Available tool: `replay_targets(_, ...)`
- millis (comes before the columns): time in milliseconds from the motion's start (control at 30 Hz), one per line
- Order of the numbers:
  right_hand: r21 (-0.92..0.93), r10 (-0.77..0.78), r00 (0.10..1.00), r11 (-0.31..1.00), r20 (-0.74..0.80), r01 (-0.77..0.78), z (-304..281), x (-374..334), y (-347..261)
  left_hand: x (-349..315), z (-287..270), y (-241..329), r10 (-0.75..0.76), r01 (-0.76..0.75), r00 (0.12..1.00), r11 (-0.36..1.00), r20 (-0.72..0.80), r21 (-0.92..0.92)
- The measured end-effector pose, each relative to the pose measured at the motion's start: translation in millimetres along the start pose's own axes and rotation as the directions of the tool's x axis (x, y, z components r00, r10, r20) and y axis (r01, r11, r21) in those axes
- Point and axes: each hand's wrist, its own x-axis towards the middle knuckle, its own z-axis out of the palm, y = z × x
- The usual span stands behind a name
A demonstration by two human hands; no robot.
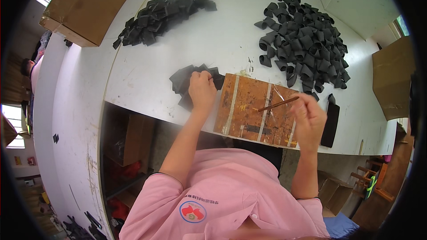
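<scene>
My left hand [201, 90] is closed, its fingertips pinched on a flat black piece at the small pile of flat black pieces [181, 80]. They look like cut fabric or foam, but the material is hard to tell. In my right hand [310, 120] is a thin brown stick [279, 104], its tip pointing left above a worn wooden board [240, 102]. The board has pale strips across it and dark and yellow stains. Just right of that hand lies a long black block-like object [330, 124].
On the white table [240, 26], a big heap of black pieces curled into loops [307, 40] spreads at the far right. Another pile of flat black pieces [164, 15] lies far left. Cardboard boxes stand at the left [89, 4] and right [396, 78]. The table's front edge is close to me.
</scene>
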Motion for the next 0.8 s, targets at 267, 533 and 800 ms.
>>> replay_targets(267, -0.127, -0.168, 0.952, 0.97, 0.254, 0.205, 51.1, -39.7, -10.2, -21.4, -60.9, 52.2, 0.067, 0.039, 0.99, 0.722, 0.126, -0.691)
replay_targets(533, 0.636, 0.395, 0.825, 0.528, 0.403, -0.563, 41.4, -39.6, -0.6, -63.3, -94.3, 86.8, 0.215, 0.682, 0.696, 0.099, 0.685, -0.725)
replay_targets(800, 0.678, 0.321, 0.786, 0.396, 0.529, -0.619, 28.6, -43.6, 12.7, -60.2, -88.9, 90.0, 0.221, 0.75, 0.592, 0.202, 0.775, -0.63)
